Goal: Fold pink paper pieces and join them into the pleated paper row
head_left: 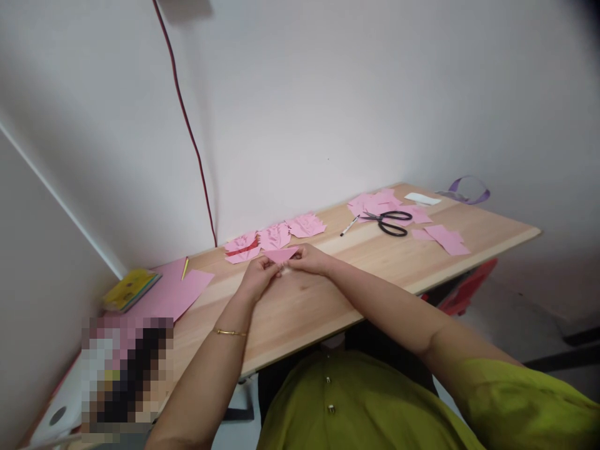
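Between my two hands is a small piece of pink paper (281, 254), folded to a triangle with its long edge facing the wall. My left hand (259, 275) pinches its left corner, fingers closed. At the right corner, my right hand (309, 259) grips the paper with thumb and fingers. Both hands are low over the wooden table (309, 306). Just beyond them lie several pink paper cut-outs (274, 236) with jagged edges, in a row along the wall; a dark red strip (241, 251) crosses the leftmost one.
Black-handled scissors (394, 223) and a pen (349, 225) lie by loose pink paper pieces (375, 201) at the right. A white slip (422, 199) sits near the far edge. To the left are a large pink sheet (173, 294), a yellow pencil (185, 268) and a yellow packet (131, 289).
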A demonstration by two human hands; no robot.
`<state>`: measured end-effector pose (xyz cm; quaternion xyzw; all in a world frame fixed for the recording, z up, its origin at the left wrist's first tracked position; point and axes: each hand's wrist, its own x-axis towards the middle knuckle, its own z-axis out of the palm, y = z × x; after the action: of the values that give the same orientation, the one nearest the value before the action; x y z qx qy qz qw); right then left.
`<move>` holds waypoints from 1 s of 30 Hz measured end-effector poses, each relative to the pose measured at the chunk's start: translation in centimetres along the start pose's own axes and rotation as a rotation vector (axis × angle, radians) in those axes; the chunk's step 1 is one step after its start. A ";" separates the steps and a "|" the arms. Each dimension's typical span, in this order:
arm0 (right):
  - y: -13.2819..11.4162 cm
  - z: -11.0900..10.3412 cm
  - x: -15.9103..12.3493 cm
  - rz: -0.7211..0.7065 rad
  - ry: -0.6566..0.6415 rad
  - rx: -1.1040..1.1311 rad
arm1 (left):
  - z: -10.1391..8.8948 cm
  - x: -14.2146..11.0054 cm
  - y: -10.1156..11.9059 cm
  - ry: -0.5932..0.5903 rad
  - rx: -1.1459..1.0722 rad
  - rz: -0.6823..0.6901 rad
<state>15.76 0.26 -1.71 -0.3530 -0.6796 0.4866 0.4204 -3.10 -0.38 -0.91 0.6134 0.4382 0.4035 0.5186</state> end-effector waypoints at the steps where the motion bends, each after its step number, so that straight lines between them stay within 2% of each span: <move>1: 0.0 0.0 0.0 -0.002 0.000 -0.001 | 0.1 0.0 0.1 -0.020 -0.019 0.007; 4: 0.0 0.0 -0.1 0.000 -0.012 0.008 | 0.3 0.0 0.4 -0.057 -0.054 0.027; 7: 0.0 -0.2 -0.1 -0.008 0.002 -0.009 | 0.1 0.1 0.3 -0.040 -0.014 0.026; 12: -0.4 -1.0 0.0 -0.016 0.154 0.017 | -0.7 -0.1 0.4 0.045 0.063 -0.042; 18: -0.7 -1.4 0.0 -0.044 0.240 0.128 | -0.9 -0.1 0.5 0.090 0.076 -0.039; 23: -0.1 -1.3 0.2 -0.076 0.114 -0.002 | -1.0 0.1 0.1 0.101 0.154 -0.014; 27: 0.1 -1.1 0.3 -0.090 0.094 -0.081 | -1.1 0.2 0.1 0.075 0.117 0.137; 30: -0.1 -1.0 0.2 -0.095 0.095 -0.126 | -1.1 0.4 0.1 0.115 0.061 0.214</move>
<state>16.57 0.81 -1.40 -0.3688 -0.7043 0.4051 0.4515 -3.99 0.32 -0.67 0.6481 0.4113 0.4776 0.4275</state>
